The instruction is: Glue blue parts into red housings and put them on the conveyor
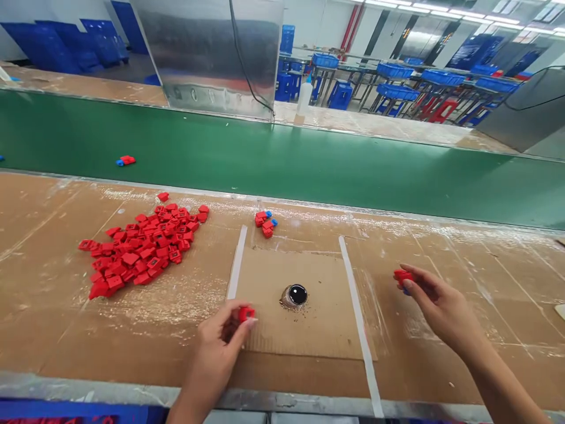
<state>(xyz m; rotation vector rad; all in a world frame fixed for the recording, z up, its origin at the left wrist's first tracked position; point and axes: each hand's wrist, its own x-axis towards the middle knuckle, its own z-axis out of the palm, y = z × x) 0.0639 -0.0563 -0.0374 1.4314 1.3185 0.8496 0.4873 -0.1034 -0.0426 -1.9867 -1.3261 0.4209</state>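
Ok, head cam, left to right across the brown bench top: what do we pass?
Pile of red parts → left hand → red part → small red-and-blue cluster → black domed object → red-and-blue part → right hand

Legible text, labels, brands, numbers, signs: none.

Dark blue board [474, 52], far right: any lettering too small to tell.

Red plastic pieces [145, 247], heaped at near left: small surface marks, unreadable.
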